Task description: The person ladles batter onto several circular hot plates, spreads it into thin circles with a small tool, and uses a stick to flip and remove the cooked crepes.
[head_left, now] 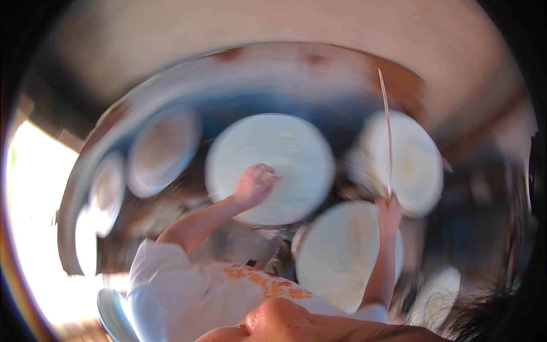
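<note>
My left hand [256, 186] is closed above a large round pale disc [290, 142] in the middle. Something small and pale shows at its fingertips, too blurred to name. In my right hand [390, 208] is a long, thin wooden stick [386, 125], gripped near its lower end and pointing away from me. The stick crosses in front of another round pale disc [419, 162] at the right. Below it, beside my right forearm, lies a third pale disc [342, 256] with faint yellowish stains.
Smaller round discs [164, 151] with brownish middles line the left side. Behind everything curves a long blue-grey and rust-brown edge [256, 68]. Another pale round shape [437, 299] sits at the lower right. A light blue rounded object [113, 310] is at the lower left. Motion blurs much.
</note>
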`<state>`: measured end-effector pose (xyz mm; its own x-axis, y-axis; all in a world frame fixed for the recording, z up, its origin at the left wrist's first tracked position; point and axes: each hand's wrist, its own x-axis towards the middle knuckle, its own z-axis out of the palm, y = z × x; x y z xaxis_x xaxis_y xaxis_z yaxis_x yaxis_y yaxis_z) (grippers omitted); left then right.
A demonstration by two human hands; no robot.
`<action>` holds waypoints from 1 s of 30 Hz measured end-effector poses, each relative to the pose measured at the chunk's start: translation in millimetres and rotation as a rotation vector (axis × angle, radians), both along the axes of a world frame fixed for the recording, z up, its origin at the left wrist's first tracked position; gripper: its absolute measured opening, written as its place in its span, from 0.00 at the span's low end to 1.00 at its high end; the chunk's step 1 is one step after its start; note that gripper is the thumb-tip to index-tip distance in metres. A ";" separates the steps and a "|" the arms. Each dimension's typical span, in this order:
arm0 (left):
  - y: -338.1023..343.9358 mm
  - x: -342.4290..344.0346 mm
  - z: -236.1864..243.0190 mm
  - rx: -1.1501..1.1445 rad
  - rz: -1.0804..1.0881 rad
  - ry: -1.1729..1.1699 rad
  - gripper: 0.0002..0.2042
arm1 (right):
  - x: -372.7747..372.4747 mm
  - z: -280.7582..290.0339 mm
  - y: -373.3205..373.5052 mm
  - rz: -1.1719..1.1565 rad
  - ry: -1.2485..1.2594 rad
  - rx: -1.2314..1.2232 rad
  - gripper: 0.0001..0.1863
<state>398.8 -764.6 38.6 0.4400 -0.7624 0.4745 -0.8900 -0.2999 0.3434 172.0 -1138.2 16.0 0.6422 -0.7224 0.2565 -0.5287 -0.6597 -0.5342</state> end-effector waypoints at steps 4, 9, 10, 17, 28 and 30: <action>225.9 -31.6 -13.0 0.172 0.437 0.000 0.14 | 88.4 38.8 244.4 0.600 -0.169 0.199 0.21; 550.2 -94.8 -39.9 0.322 1.257 0.025 0.15 | 140.0 33.8 552.4 1.338 -0.033 0.301 0.21; 604.3 -90.8 -18.1 0.379 1.438 0.091 0.13 | 156.1 41.0 610.0 1.372 -0.010 0.366 0.21; 812.5 -121.0 -57.7 0.404 1.673 0.051 0.24 | 191.2 13.1 781.1 1.392 0.077 0.148 0.19; 941.1 -99.2 -68.7 0.205 1.142 -0.075 0.05 | 266.0 -13.5 844.7 1.392 0.089 0.650 0.20; 951.5 -102.0 -55.2 0.176 1.184 -0.053 0.04 | 274.0 21.1 872.0 1.337 0.226 0.634 0.20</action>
<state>296.9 186.9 -16.7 0.8952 0.0469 0.4433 -0.0411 -0.9815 0.1870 446.0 -266.2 37.1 0.8835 0.4648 -0.0587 0.1537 -0.4059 -0.9009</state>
